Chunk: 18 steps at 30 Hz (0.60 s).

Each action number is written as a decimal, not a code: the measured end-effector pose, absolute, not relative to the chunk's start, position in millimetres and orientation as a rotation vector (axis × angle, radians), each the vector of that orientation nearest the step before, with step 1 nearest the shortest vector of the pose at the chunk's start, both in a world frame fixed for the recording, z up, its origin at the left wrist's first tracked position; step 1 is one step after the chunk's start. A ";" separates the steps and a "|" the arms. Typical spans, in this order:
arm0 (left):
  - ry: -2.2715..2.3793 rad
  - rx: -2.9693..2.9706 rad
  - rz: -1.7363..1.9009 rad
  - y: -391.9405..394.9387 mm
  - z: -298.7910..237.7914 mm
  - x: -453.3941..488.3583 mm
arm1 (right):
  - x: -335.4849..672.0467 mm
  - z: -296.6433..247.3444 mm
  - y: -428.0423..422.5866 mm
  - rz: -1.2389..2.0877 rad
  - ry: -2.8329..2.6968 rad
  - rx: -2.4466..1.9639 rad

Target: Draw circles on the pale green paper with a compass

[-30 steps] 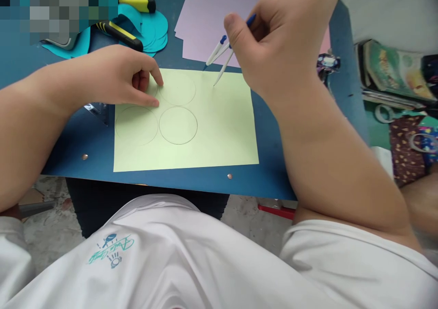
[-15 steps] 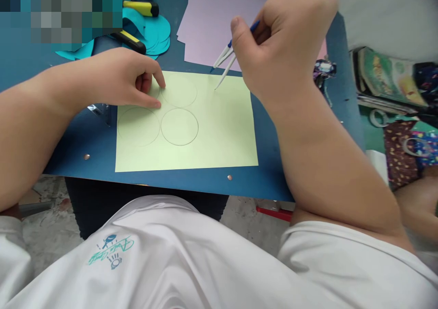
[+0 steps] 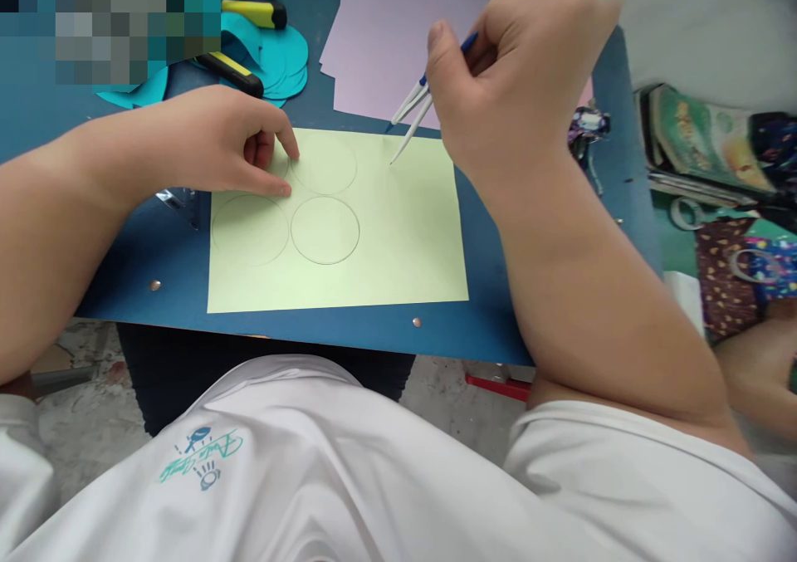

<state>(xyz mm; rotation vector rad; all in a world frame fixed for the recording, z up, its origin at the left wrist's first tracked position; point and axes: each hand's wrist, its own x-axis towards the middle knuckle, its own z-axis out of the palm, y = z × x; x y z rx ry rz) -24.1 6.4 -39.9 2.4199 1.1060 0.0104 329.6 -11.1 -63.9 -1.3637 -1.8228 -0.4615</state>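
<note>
A pale yellow sheet of paper (image 3: 404,246) lies on the blue table and carries several drawn circles in its left half. My right hand (image 3: 504,80) pinches the top of a white and blue drawing compass (image 3: 416,118). The compass leans, with one tip on the sheet near its upper middle and the other leg toward the top edge; whether that one touches, I cannot tell. My left hand (image 3: 230,140) rests on the upper left of the sheet, thumb and index fingertip apart and pressing it down, other fingers curled. It partly covers the upper left circle.
Purple sheets (image 3: 392,39) lie behind the yellow one. Cut teal pieces (image 3: 286,64) and two yellow-black cutters (image 3: 252,14) sit at the back left. A clear plastic item (image 3: 180,205) is under my left wrist. Scissors (image 3: 685,213) and books (image 3: 703,139) stand at right.
My right hand and the top of the compass have shifted slightly right, while its tip stays at about the same spot on the sheet. My left hand has not moved.
</note>
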 end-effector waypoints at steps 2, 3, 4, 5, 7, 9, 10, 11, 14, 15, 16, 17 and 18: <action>1.115 2.414 0.006 6.9 -40.5 -23.8 | 330.5 -64.7 -10.5 -0.467 -1.818 -1.360; 1.122 2.412 -0.005 7.3 -40.9 -23.6 | 331.2 -65.1 -10.1 -0.464 -1.823 -1.361; 1.127 2.412 -0.012 7.8 -41.4 -23.4 | 331.9 -65.5 -9.5 -0.458 -1.828 -1.363; 1.128 2.413 -0.010 8.3 -41.9 -23.3 | 332.7 -65.9 -8.9 -0.451 -1.833 -1.365; 1.121 2.417 0.012 8.8 -42.7 -23.3 | 334.2 -66.2 -7.9 -0.442 -1.839 -1.367; 1.114 2.426 0.021 8.7 -43.3 -24.0 | 335.1 -65.9 -7.8 -0.442 -1.836 -1.370; 1.115 2.429 0.011 8.5 -43.6 -24.6 | 335.3 -65.5 -8.1 -0.442 -1.837 -1.377; 1.118 2.429 -0.007 8.4 -43.9 -25.1 | 335.2 -64.8 -8.7 -0.440 -1.843 -1.389; 1.131 2.428 -0.023 8.3 -44.5 -26.1 | 333.9 -62.0 -11.5 -0.418 -1.860 -1.445; 1.131 2.425 -0.012 8.4 -44.5 -26.0 | 333.3 -61.1 -12.3 -0.409 -1.860 -1.468; 1.133 2.423 0.002 8.5 -44.3 -25.7 | 332.7 -60.4 -12.8 -0.400 -1.857 -1.492; 1.140 2.420 0.007 8.5 -44.1 -25.3 | 332.3 -60.0 -12.9 -0.391 -1.856 -1.515; 1.149 2.416 -0.001 8.4 -43.8 -24.9 | 332.0 -60.1 -12.6 -0.387 -1.851 -1.531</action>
